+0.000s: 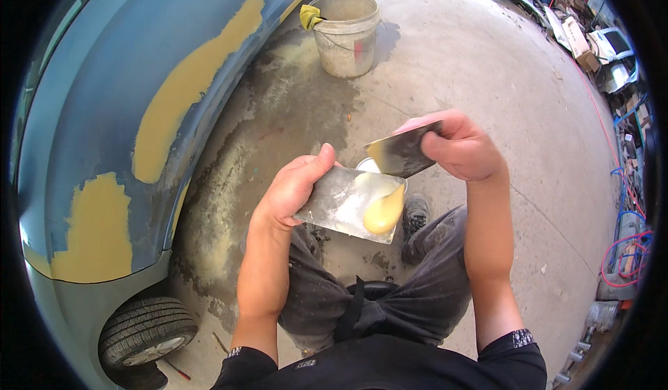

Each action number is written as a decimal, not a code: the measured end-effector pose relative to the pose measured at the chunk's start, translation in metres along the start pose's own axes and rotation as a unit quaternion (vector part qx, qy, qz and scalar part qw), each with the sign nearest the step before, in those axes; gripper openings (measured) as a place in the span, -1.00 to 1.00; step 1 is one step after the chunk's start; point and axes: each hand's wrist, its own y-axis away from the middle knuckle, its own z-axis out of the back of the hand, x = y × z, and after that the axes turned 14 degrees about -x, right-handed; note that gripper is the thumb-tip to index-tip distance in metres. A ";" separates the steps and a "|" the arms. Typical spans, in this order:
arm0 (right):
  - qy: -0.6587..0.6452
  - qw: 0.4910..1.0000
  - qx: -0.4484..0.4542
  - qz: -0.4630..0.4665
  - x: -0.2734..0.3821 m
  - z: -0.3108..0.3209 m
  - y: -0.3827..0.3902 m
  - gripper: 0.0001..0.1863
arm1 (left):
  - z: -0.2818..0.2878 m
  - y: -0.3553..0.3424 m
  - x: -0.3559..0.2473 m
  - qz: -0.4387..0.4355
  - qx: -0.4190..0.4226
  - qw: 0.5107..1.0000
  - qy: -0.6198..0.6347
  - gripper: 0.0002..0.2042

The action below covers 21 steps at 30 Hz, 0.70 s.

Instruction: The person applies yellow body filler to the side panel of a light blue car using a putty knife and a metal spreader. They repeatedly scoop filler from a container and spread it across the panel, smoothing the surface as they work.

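My left hand grips a flat grey metal plate by its left end, thumb along the upper edge. On the plate's right end sits a blob of yellow body filler. My right hand pinches a thin dark spreader, held tilted just above and beyond the plate. Yellow filler coats the spreader's left edge. Partly hidden behind the plate is a round white-rimmed thing, whose kind I cannot make out. To my left stands a blue car panel with patches of yellow filler.
A dirty bucket with a yellow cloth over its rim stands ahead on the concrete floor. The car's wheel is at lower left. Along the right edge lie boxes, parts and coiled red and blue hoses.
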 end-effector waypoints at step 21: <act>0.394 0.784 -0.278 0.392 -0.032 -0.065 -0.016 -0.66 | -0.028 0.002 0.018 -0.480 -0.341 0.808 0.011 -0.58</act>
